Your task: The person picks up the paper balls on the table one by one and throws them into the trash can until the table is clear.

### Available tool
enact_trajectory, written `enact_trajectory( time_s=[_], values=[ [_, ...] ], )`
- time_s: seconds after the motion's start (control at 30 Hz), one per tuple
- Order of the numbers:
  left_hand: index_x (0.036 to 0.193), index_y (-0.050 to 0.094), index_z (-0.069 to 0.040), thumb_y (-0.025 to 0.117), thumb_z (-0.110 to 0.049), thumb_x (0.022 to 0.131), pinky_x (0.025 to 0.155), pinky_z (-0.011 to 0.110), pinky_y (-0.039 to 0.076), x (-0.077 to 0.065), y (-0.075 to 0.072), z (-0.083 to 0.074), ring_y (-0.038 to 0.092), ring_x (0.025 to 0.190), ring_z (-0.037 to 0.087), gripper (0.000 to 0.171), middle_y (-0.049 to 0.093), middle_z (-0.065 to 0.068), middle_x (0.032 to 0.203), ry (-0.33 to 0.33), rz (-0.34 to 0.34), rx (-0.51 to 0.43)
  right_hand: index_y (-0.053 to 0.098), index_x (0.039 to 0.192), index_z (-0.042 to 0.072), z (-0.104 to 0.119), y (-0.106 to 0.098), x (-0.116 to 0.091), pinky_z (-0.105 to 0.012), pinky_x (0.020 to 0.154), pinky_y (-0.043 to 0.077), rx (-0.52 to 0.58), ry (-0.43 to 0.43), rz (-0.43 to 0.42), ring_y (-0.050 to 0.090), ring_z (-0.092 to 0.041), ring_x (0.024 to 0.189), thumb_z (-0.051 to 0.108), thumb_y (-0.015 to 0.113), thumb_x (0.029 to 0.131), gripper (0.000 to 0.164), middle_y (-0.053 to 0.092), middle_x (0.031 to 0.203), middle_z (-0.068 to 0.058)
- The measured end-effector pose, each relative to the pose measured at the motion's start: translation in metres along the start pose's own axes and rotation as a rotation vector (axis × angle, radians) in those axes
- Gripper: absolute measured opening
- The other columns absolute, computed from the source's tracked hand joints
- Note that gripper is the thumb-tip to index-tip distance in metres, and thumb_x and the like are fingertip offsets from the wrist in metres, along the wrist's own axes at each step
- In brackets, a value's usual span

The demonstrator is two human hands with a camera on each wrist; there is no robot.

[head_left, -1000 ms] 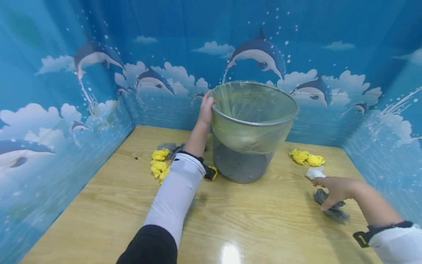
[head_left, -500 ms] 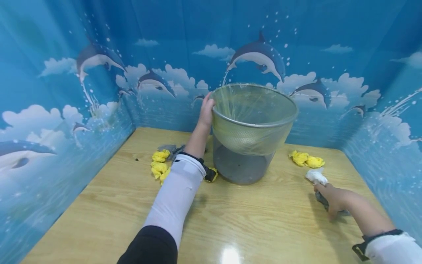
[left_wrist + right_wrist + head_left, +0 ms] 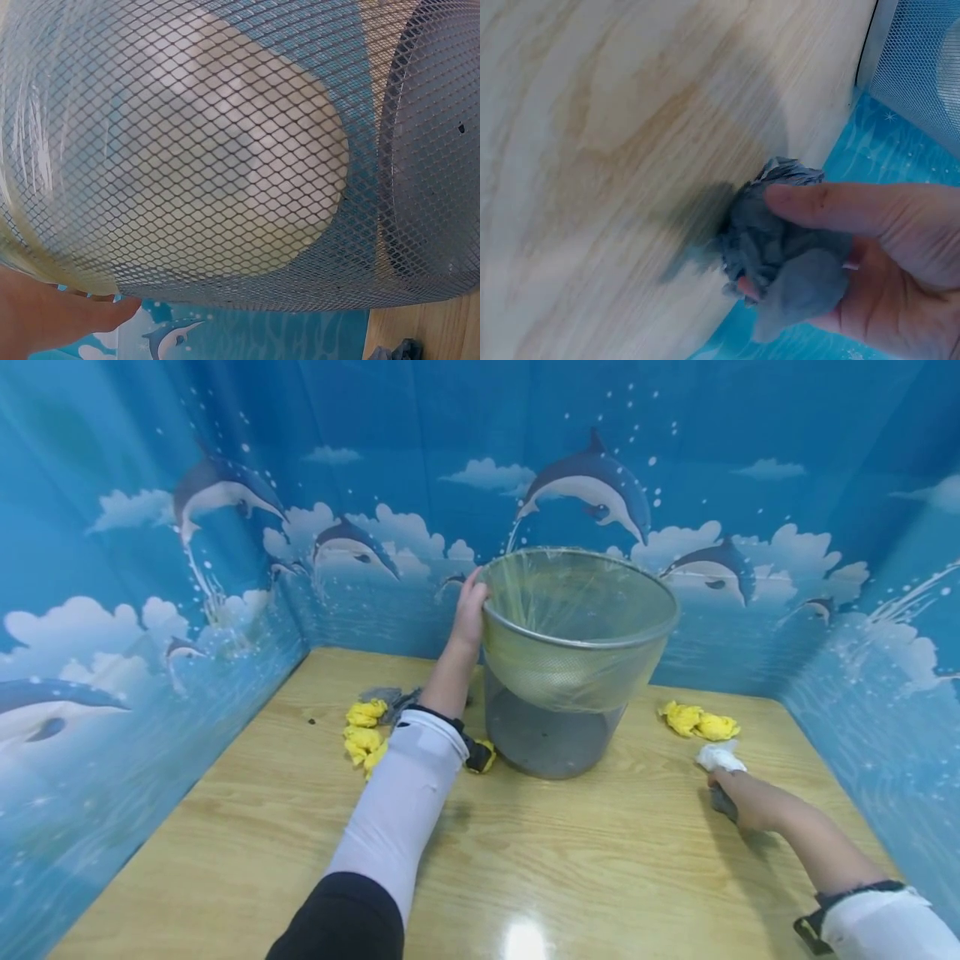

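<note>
Head view: the tabletop [image 3: 525, 868] is a flat panel with pale, yellow-brown wood grain and a white glare spot [image 3: 525, 939] at its near edge. Blue curtain material [image 3: 420, 460], printed with dolphins, clouds and water, bounds 3 sides of the work area. A mesh bin [image 3: 558, 739] stands toward the rear centre: round, tapered to its base, with fine grey mesh walls and a smooth rim [image 3: 581, 644]. Inside hangs a thin, wrinkled, translucent yellowish liner [image 3: 540, 681], ending in a rounded bulge above the bin base.

Hands: well apart. Left hand [image 3: 468, 610]: clamped on the left side of the rim. Right hand [image 3: 753, 802]: pinches a soft, creased grey wad [image 3: 780, 247] at the tabletop's right side; wad-to-tabletop contact cannot be determined.

A crumpled white wad [image 3: 720, 757] lies just beside the right fingertips. Behind it lie 2 bunched yellow wads [image 3: 682, 718]. Left of the bin, yellow lumps [image 3: 362, 741] and a grey crumpled piece [image 3: 384, 695] lie grouped, partly hidden by the left arm.
</note>
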State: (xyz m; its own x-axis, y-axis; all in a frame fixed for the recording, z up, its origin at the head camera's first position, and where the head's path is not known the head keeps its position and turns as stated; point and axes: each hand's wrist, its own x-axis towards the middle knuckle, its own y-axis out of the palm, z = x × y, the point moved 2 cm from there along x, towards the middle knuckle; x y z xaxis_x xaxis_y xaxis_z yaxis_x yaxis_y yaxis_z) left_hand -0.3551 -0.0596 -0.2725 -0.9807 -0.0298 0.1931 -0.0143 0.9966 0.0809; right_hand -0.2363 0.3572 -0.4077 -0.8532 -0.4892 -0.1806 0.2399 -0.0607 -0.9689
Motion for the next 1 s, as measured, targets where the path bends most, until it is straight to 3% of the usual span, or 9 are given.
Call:
enact_trajectory(
  time_s=[0.33,0.67,1.0],
  values=[
    [0.155,0.022,-0.016,0.035,-0.023,0.088,0.105,0.045,0.029,0.0,0.001,0.003,0.025,0.143,0.028,0.068,0.016,0.006,0.162,0.005,-0.003,0.003,0.056,0.102,-0.006,0.004,0.001,0.002,-0.045,0.069,0.051,-0.025,-0.037,-0.072,0.06,-0.028,0.077,-0.01,0.072,0.065,0.04,0.062,0.085,-0.012],
    [0.155,0.021,-0.017,0.034,-0.024,0.089,0.107,0.046,0.029,0.002,0.001,0.003,0.025,0.143,0.027,0.068,0.016,0.006,0.161,0.016,0.005,0.013,0.058,0.098,-0.003,0.007,-0.002,0.008,-0.04,0.066,0.05,-0.039,-0.026,-0.037,0.058,-0.024,0.077,-0.012,0.072,0.067,0.035,0.061,0.086,-0.01],
    [0.155,0.022,-0.016,0.034,-0.024,0.089,0.103,0.044,0.03,0.001,0.001,0.003,0.028,0.141,0.028,0.068,0.017,0.006,0.161,0.021,-0.003,0.012,0.056,0.104,-0.004,0.008,-0.011,0.009,-0.039,0.062,0.049,-0.039,0.033,-0.006,0.058,-0.025,0.075,-0.008,0.07,0.071,0.036,0.06,0.084,-0.011]
  ],
)
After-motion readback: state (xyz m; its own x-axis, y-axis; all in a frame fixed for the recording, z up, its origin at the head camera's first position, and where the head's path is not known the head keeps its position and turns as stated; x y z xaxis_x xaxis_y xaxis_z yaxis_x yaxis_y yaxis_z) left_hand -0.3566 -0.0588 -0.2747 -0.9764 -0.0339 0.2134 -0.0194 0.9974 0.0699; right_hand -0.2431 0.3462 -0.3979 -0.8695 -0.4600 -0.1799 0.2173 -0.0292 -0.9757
